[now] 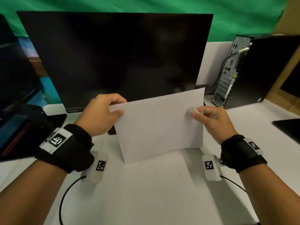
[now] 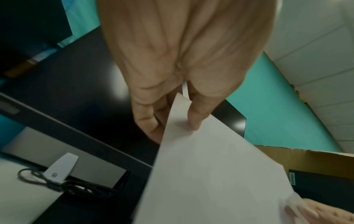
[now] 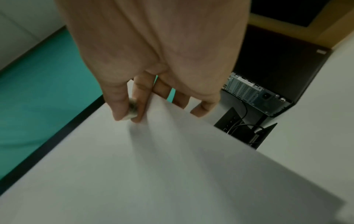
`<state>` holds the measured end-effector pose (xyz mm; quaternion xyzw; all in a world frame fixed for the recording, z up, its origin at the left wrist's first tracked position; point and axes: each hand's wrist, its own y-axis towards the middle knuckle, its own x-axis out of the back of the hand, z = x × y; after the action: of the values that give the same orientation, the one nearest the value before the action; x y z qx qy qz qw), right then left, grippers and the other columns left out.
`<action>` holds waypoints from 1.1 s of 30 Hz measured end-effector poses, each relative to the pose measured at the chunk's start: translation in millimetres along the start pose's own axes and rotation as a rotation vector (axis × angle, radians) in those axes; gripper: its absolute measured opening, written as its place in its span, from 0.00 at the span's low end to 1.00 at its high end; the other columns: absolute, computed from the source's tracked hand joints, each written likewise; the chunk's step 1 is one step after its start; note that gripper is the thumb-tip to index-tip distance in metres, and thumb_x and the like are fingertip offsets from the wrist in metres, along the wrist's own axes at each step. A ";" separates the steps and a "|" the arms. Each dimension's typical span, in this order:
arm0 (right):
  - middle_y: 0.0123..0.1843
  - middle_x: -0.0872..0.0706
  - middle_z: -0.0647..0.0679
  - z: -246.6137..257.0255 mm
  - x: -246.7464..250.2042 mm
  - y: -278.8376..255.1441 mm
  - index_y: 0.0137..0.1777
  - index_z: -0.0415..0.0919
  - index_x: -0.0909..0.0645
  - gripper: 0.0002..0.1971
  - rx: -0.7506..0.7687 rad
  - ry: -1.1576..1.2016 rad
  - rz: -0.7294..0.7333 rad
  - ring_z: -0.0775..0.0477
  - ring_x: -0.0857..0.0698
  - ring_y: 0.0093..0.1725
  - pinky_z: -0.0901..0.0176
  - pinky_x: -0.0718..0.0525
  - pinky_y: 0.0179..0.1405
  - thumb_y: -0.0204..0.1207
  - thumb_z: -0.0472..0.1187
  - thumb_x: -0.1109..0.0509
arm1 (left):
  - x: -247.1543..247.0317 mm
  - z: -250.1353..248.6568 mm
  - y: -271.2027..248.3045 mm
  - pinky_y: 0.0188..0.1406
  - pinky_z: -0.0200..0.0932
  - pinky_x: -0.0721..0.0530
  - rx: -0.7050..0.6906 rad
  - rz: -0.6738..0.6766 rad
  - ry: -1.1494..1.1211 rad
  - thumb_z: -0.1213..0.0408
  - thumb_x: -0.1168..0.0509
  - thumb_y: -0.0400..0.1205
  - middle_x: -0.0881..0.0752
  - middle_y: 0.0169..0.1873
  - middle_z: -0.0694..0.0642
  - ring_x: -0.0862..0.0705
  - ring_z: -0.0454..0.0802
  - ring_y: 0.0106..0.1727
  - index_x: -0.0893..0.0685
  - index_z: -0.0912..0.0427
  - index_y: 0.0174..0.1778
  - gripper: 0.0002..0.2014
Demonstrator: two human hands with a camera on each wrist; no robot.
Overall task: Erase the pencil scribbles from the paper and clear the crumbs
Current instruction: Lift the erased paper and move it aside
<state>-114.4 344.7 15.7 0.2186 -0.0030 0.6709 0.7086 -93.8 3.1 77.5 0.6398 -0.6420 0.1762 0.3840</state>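
Observation:
A white sheet of paper (image 1: 159, 125) is held up off the white table (image 1: 146, 205), tilted with its lower edge near the surface. My left hand (image 1: 116, 109) pinches its top left corner between thumb and fingers; in the left wrist view the thumb lies on the paper (image 2: 210, 174). My right hand (image 1: 194, 113) holds the right edge and pinches a white eraser (image 1: 194, 110) between thumb and forefinger, its grey smudged end showing as the eraser (image 3: 132, 109) in the right wrist view. Small dark crumbs (image 1: 146, 168) lie scattered on the table below the sheet. A few specks cling to the sheet.
A dark monitor (image 1: 116, 59) stands right behind the paper. A black PC tower (image 1: 243, 70) with cables is at the back right, and a cardboard box beyond it. Dark equipment (image 1: 16, 78) crowds the left side. A flat black item (image 1: 289, 127) lies at the right edge.

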 end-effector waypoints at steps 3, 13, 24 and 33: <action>0.52 0.05 0.51 3.5 -0.2 -10.5 0.52 0.43 0.06 0.06 0.049 0.002 0.011 0.42 0.09 0.53 0.43 0.13 0.60 0.78 0.41 0.22 | 1.0 -0.8 -0.1 0.56 0.49 0.14 -0.013 -0.094 0.003 0.66 0.28 0.83 0.14 0.49 0.39 0.15 0.41 0.54 0.14 0.45 0.53 0.10; 0.51 0.05 0.56 7.1 19.2 -16.5 0.52 0.50 0.07 0.06 0.101 -0.063 0.019 0.53 0.08 0.53 0.62 0.12 0.54 0.77 0.40 0.22 | -5.4 -7.4 -0.3 0.59 0.58 0.12 -0.042 -0.240 -0.010 0.60 0.25 0.80 0.11 0.48 0.44 0.12 0.46 0.52 0.11 0.48 0.53 0.07; 0.52 0.06 0.50 7.0 25.2 -13.9 0.54 0.45 0.07 0.08 0.060 -0.052 -0.028 0.42 0.09 0.55 0.46 0.12 0.61 0.77 0.43 0.23 | -10.7 -5.6 1.8 0.51 0.41 0.13 -0.046 -0.270 -0.135 0.62 0.26 0.81 0.10 0.50 0.46 0.11 0.42 0.52 0.11 0.53 0.55 0.08; 0.42 0.18 0.52 70.3 -57.0 4.4 0.39 0.47 0.16 0.12 0.304 -0.518 -0.248 0.51 0.20 0.47 0.59 0.22 0.43 0.79 0.53 0.27 | 18.7 40.6 -24.4 0.42 0.46 0.11 0.318 -0.362 -0.305 0.66 0.30 0.84 0.09 0.46 0.50 0.09 0.47 0.47 0.11 0.52 0.52 0.05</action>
<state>-104.0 268.5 63.7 0.4842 -0.0563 0.4943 0.7198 -79.1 -41.8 58.3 0.8153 -0.5319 0.1052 0.2030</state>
